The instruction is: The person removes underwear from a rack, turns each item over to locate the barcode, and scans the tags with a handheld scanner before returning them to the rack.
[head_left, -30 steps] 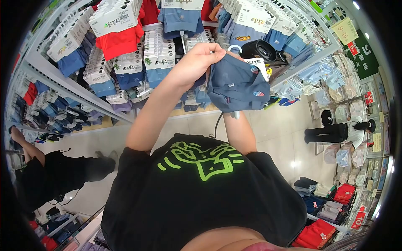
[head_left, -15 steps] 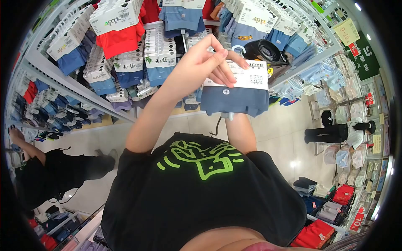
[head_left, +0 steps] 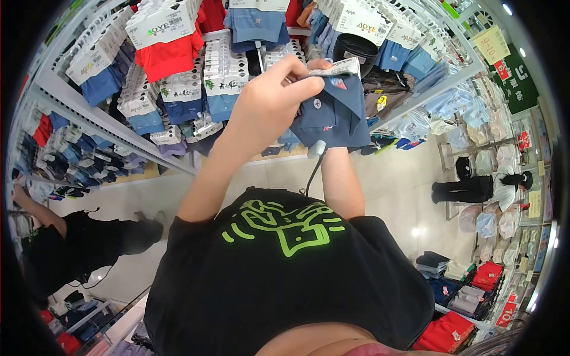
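My left hand [head_left: 268,98] pinches the upper left part of a dark blue folded pair of underpants [head_left: 332,118] between thumb and fingers. A white printed card band [head_left: 345,67] along its top is seen nearly edge-on. The cloth is tipped, with a small round white mark on its front and a flap lifted at the right. My right forearm [head_left: 343,184] rises behind the underpants, which hide most of my right hand. Below the cloth hangs a small pale grey piece [head_left: 317,149] on a black cable. Just beyond the pack is a round black object [head_left: 355,52].
Racks of carded underwear [head_left: 225,80] hang ahead, including a red pair [head_left: 169,56]. A white shelf rail [head_left: 113,127] runs along the left. One person [head_left: 77,243] stands at left, another [head_left: 481,188] at far right. Red folded clothes [head_left: 445,332] lie at lower right.
The underpants have tilted, so the card's printed front has turned away and more cloth shows. My left hand has moved slightly left and down. The round black object has shifted up and left.
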Demonstrator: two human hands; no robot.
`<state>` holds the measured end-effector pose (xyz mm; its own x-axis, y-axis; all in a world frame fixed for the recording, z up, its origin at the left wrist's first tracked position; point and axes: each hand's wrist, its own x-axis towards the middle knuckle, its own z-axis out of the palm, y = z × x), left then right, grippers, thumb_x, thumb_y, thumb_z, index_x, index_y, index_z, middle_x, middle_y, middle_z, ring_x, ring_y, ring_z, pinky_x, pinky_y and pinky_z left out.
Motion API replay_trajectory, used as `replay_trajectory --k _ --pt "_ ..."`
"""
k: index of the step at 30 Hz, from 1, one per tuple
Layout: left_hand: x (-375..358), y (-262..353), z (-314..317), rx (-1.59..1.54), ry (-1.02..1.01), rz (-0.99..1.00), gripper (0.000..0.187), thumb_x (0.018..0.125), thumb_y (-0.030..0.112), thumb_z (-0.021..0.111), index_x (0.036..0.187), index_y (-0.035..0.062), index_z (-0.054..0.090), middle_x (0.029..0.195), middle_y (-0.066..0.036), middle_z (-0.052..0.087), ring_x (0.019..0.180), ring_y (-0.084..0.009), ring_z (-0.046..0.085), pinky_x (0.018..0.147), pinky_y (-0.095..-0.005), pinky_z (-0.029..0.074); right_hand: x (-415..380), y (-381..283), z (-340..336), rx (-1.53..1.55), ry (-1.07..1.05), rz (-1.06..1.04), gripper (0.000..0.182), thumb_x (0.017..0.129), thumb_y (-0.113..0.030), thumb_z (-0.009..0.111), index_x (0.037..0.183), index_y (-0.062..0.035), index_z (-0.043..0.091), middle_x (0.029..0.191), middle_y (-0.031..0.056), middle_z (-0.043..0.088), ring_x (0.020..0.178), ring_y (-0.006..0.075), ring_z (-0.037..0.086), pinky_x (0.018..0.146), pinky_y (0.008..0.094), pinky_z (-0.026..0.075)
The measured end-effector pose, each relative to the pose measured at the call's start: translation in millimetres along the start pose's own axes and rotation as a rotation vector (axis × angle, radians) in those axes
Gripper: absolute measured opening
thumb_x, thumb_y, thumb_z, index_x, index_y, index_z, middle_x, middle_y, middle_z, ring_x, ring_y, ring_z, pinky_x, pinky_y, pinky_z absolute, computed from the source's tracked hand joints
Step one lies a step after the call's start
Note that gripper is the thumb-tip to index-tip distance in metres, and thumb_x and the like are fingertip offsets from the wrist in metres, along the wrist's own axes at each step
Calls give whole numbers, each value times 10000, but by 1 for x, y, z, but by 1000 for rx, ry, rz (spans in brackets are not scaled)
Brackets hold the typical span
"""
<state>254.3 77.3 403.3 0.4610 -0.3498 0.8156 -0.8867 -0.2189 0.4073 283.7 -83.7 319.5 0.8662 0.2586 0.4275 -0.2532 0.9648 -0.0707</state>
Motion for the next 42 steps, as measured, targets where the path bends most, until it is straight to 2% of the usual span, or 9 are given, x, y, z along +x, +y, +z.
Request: replay_trajectory --k 5,13,17,20,27,30,33,39,42 --pt "5 -19 -5 -406 -132 -266 189 790 -95 422 822 -17 591 795 -44 480 755 -114 473 700 -184 352 -11 -1 12 -266 324 -120 583 742 -409 445 1157 -2 499 1093 181 562 991 292 561 877 370 449" --pt "15 -23 -9 -990 -363 -544 290 751 -40 560 1040 -58 549 1023 -23 516 1004 -100 474 908 -231 348 -18 -3 -3 -244 329 -97 576 769 -415 429 1190 -25 476 1133 146 543 1036 282 532 910 380 422" --pt "14 -29 -4 -1131 -401 -463 589 583 -119 632 1155 -61 504 1175 -92 502 1118 -157 444 995 -281 312 -21 1 -5 -200 308 -94 568 780 -414 420 1194 -29 473 1137 143 540 1041 281 527 914 383 419" --pt "15 -29 -2 -1103 -419 -329 575 614 -171 598 1167 -53 492 1128 -73 492 1045 -147 507 898 -253 411 -24 3 -5 -186 301 -97 562 788 -414 413 1197 -32 471 1140 141 538 1045 280 524 916 385 416" --pt "16 -25 -3 -1137 -459 -360 604 607 -177 596 1186 -61 470 1154 -72 473 1065 -146 494 910 -256 400 -28 1 -4 -156 280 -118 549 808 -413 396 1204 -40 466 1147 136 533 1055 278 517 923 389 411" --pt "11 -20 -5 -1095 -432 -388 640 573 -98 646 1189 -15 490 1162 -91 488 1087 -157 457 939 -274 346 -25 -5 -4 -151 265 -127 543 816 -413 389 1207 -43 464 1150 133 531 1059 277 513 926 391 409" --pt "2 -3 -10 -208 -77 6 380 598 20 690 970 52 618 995 -76 445 953 -207 477 795 -331 400 -22 -15 -1 -143 240 -149 538 824 -412 382 1211 -47 461 1153 131 529 1064 276 510 929 393 407" --pt "-11 18 -4 303 -26 181 211 629 78 708 822 75 623 899 -34 533 865 -211 518 718 -323 376 -25 -28 -8 -8 158 -154 525 834 -411 379 1208 -52 463 1151 130 529 1060 278 512 929 395 408" --pt "-7 6 -2 236 65 178 154 666 66 683 790 55 593 773 -12 545 767 -211 534 697 -323 371 -25 -22 9 -41 229 -175 492 828 -384 397 1181 -52 488 1122 130 548 1031 275 532 923 388 414"
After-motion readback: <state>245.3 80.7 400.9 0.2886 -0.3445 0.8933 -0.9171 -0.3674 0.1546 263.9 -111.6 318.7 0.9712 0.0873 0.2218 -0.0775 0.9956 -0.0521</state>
